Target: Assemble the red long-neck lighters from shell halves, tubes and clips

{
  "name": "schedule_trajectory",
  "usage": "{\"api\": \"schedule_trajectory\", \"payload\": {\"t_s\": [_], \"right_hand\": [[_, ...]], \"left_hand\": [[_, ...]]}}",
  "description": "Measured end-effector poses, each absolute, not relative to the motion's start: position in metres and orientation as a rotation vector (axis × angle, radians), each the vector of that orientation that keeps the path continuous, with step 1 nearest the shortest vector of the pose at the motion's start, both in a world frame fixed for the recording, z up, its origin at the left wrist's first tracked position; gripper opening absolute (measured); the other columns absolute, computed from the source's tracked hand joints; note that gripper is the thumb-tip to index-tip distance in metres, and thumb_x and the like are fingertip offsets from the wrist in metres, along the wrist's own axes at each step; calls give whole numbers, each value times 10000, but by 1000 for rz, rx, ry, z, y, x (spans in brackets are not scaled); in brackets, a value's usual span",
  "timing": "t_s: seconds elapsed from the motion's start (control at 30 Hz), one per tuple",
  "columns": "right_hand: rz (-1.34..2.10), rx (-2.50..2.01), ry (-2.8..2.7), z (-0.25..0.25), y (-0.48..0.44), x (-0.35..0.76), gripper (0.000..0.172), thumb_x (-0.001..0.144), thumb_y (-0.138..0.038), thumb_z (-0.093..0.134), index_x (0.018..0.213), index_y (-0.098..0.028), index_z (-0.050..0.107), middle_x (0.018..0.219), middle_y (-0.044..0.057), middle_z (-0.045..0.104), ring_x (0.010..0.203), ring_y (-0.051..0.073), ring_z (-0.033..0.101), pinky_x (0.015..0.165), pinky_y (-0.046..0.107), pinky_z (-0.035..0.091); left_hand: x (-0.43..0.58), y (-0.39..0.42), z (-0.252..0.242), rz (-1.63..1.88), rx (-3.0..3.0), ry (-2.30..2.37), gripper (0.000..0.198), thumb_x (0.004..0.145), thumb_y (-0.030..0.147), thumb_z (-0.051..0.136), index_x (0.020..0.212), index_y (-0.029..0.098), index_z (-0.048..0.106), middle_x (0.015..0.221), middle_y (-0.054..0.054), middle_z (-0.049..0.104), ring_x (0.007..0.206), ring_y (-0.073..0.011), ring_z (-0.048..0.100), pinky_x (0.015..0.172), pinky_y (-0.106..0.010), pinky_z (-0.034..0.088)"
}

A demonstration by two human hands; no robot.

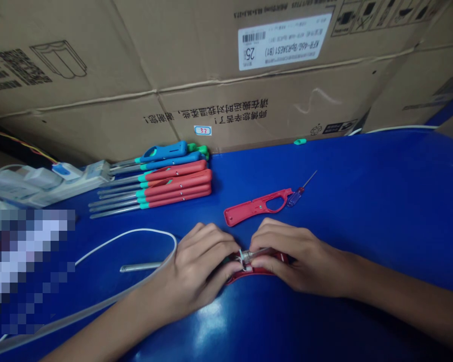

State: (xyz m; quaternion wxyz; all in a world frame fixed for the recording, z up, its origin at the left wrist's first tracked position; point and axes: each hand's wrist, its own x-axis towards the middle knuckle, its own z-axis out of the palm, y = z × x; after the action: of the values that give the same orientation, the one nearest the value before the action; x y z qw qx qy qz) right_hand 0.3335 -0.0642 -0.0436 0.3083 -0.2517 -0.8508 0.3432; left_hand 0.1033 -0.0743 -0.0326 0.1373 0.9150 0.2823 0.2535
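A red lighter half-shell [258, 274] lies on the table under both hands, mostly covered by them. Over it, my left hand [207, 261] pinches small whitish parts at the shell's left end, its fingertips hiding most of them. My right hand [294, 254] closes thumb and fingers on a silvery, partly clear inner part [248, 256] of the lighter, whose far end is hidden. The fingertips of both hands almost meet there. Just beyond them rests the other red half-shell [245, 210], inner side up, and a small screwdriver [298, 193] touches its right end.
Several assembled long-necked lighters [177, 188], red and blue, are piled at back left beside a power strip [75, 183]. A metal tube [139, 267] and a white cable [136, 231] lie left. A green piece [300, 142] sits before the cardboard box [211, 55].
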Motion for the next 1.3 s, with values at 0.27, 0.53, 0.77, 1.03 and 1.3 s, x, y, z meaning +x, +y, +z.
{"api": "schedule_trajectory", "payload": {"t_s": [0.27,0.53,0.77,1.03,1.3], "right_hand": [[905,-685,-2259,-43,-64,333,82,917,-141,527,901,-160,605,853,41,623,832,139,543,759,270,470],[916,-673,-2217,-43,-65,333,80,917,-155,536,933,-159,614,865,43,637,833,138,564,778,285,477],[928,-669,-2198,-45,-64,333,77,917,-167,549,943,-155,620,887,42,648,857,135,575,802,286,479],[912,-649,-2214,-45,-65,333,67,918,-161,544,922,-167,610,873,40,650,849,138,576,782,275,483],[916,-676,-2268,-42,-65,334,72,930,-184,531,923,-169,601,874,39,633,847,136,562,779,267,478]], "left_hand": [[103,-75,-32,718,2637,809,172,900,147,573,1070,133,600,934,-84,672,835,-185,583,744,-355,470],[103,-75,-27,725,2631,809,181,902,141,542,1069,123,611,928,-98,675,837,-196,596,752,-371,493],[103,-75,-26,741,2613,815,191,894,132,539,1071,127,611,922,-99,676,843,-198,604,755,-369,505],[104,-75,-27,764,2617,818,175,890,140,558,1057,132,608,903,-93,674,828,-194,597,750,-367,497],[102,-74,-31,781,2596,803,173,882,155,590,1054,137,601,906,-83,667,828,-190,596,753,-360,480]]}}
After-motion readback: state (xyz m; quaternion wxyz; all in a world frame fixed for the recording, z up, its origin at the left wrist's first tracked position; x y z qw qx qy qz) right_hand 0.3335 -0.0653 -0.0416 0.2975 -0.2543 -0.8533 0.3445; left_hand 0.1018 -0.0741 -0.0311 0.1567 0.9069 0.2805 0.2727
